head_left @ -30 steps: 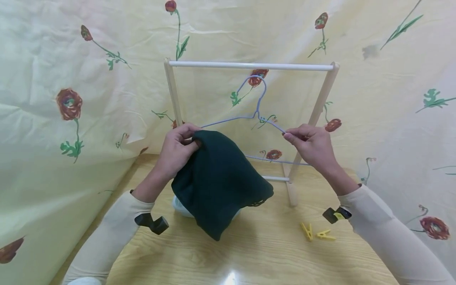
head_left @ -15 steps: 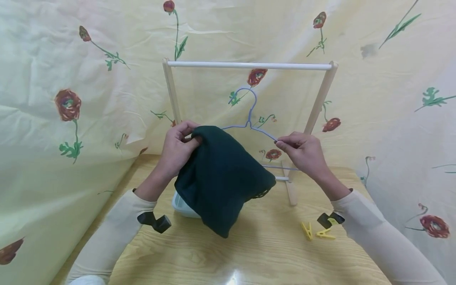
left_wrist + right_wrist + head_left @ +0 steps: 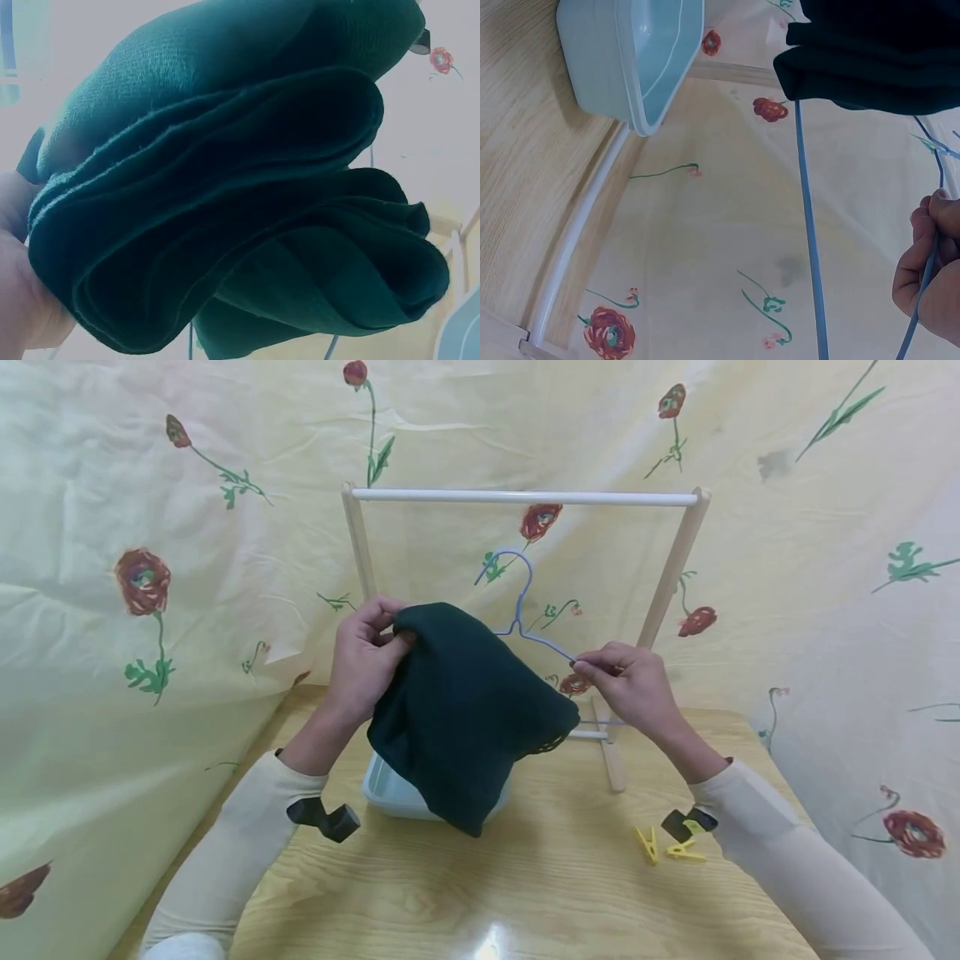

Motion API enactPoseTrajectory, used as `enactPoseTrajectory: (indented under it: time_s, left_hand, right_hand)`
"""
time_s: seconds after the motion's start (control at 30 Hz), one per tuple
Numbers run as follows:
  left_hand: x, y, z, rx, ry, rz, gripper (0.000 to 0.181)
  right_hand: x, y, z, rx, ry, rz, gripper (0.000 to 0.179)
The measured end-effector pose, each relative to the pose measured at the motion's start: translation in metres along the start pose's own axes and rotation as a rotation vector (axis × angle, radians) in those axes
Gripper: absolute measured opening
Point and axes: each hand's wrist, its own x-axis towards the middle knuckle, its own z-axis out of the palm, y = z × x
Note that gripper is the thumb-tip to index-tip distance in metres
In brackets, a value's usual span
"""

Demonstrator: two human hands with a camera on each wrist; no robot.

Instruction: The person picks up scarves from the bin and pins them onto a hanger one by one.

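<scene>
A folded, layered dark green cloth [image 3: 468,714] droops from my left hand [image 3: 360,664], which pinches its upper left edge between thumb and fingers. In the left wrist view the cloth [image 3: 202,142] shows several thick soft folds. Behind it stands a thin blue clothes hanger [image 3: 521,597], its hook up and its left shoulder hidden by the cloth. My right hand [image 3: 628,681] pinches the hanger's right shoulder with thumb and fingertips. From the right wrist, the hanger's bottom bar [image 3: 808,225] passes behind the cloth [image 3: 870,71], and the right hand [image 3: 934,262] grips the sloping wire.
A wooden rack with a white top rail [image 3: 525,497] stands at the back of the wooden table [image 3: 420,902]. A pale blue basin [image 3: 393,793] sits below the cloth. Two yellow clothespins [image 3: 648,845] lie at the right. Flower-patterned sheeting [image 3: 247,560] surrounds the table.
The hanger has come down and left in my right hand, more of it now behind the cloth. My left hand has lifted the cloth slightly, baring more of the basin.
</scene>
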Motion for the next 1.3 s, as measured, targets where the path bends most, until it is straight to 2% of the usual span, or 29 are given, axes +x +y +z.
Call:
enactPoseTrajectory:
  time_s: [0.17,0.37,0.57,0.83,1.0,1.1,1.17,1.3]
  left_hand:
    - [0.002,-0.003,0.003,-0.019,-0.001,0.005,0.024]
    - [0.003,-0.005,0.004,-0.015,0.030,0.000,0.016]
    - [0.005,-0.004,0.005,-0.016,0.075,0.047,0.011]
    - [0.006,0.001,0.008,-0.046,0.088,0.115,0.011]
    - [0.008,0.004,0.010,-0.069,0.083,0.137,0.019]
    - [0.009,0.005,0.011,-0.063,0.069,0.155,0.014]
    - [0.008,0.005,0.012,-0.034,0.050,0.174,0.008]
    - [0.006,0.002,0.013,0.039,-0.021,0.208,0.011]
  right_hand:
    - [0.000,-0.001,0.003,0.055,-0.034,0.005,0.009]
    - [-0.001,-0.002,0.006,0.153,-0.105,0.042,0.012]
    - [-0.002,0.000,0.009,0.086,-0.088,0.022,0.011]
    - [-0.002,0.001,0.015,0.050,-0.075,0.015,0.011]
    - [-0.002,0.000,0.015,0.077,-0.095,0.045,0.013]
    - [-0.002,0.001,0.016,0.115,-0.127,0.079,0.014]
    - [-0.003,0.001,0.016,0.127,-0.148,0.089,0.015]
    - [-0.004,0.002,0.017,0.142,-0.166,0.076,0.014]
